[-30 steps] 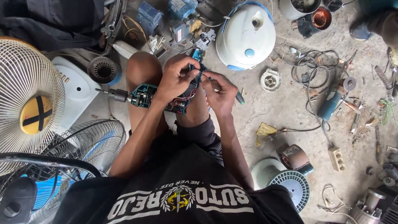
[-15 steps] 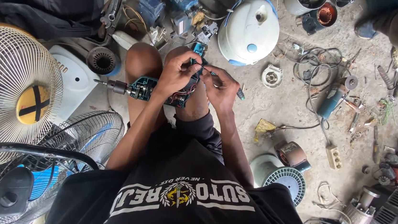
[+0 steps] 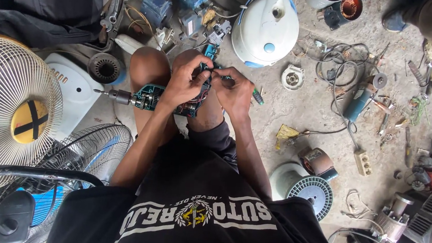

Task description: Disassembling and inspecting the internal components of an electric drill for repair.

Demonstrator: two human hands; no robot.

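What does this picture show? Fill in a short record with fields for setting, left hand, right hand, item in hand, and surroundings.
Setting: a person sits on a concrete floor among scattered parts.
Left hand: grips the opened teal drill resting on the knees.
Right hand: fingers pinch at the drill's exposed inside, next to the left hand.
Item in hand: the drill's casing is open and its bit points to the left of the picture.
Surroundings: fan grille at left, white round appliance above, blue grinder and loose wires at right.

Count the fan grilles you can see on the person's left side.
2. A cream grille with a yellow hub stands at the far left; a dark wire grille lies just below and right of it. Others may be hidden in the clutter.
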